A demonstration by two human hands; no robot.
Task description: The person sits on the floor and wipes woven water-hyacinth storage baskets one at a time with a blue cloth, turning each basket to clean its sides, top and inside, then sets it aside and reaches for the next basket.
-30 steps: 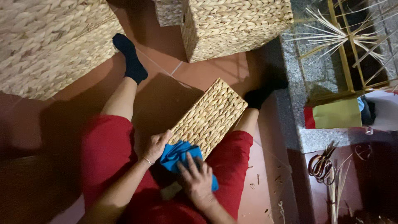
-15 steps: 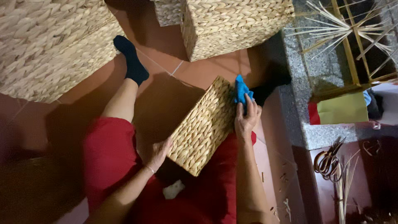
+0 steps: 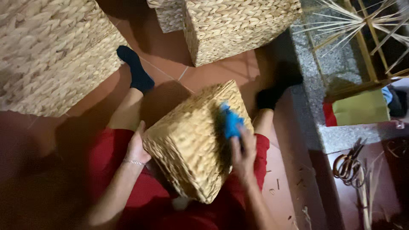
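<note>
Head view: right hand (image 3: 243,150) fingers pressing blurred blue cloth (image 3: 231,121) on woven basket (image 3: 191,140); left hand (image 3: 137,147) fingers hidden behind basket, cannot tell.

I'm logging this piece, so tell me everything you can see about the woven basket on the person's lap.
The woven basket is box-shaped, plaited from thick straw-coloured fibre in a braided pattern. It sits tilted on the red-clad lap, one corner pointing down. The left hand steadies its left edge; the right hand presses a blue cloth against its right face.
</note>
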